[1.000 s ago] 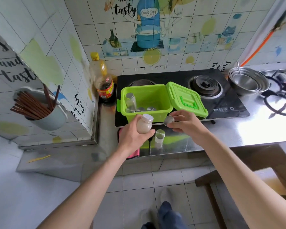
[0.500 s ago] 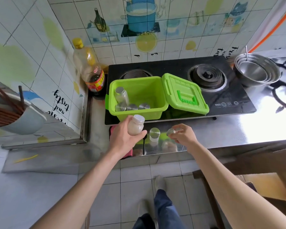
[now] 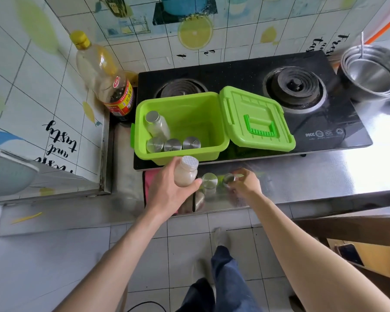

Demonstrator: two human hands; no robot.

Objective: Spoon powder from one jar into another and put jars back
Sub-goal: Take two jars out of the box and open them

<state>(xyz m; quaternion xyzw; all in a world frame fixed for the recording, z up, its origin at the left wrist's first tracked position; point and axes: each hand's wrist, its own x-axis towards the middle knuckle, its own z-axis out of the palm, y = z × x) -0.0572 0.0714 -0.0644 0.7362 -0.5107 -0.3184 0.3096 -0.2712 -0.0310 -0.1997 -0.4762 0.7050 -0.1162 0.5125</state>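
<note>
**Bright daylight, hard glare at right**

I get soft, even daylight, strongest from the right, where the steel counter blows out to white. The black hob carries pale reflections, and shadows are faint. The right hand and the lid it pinches are smeared by motion. The left hand gripping the jar reads sharper. Wall tiles bow towards the frame edges.

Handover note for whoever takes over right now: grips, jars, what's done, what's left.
Left grip holds the powder jar, metal cap off.
Right grip pinches a small metal cap.
Second jar stands capped on the counter between them.
Green box is open on the stove, four capped jars inside.
Done: one jar uncapped.
Left, seemingly: spoon powder across, recap, return both jars.
</note>
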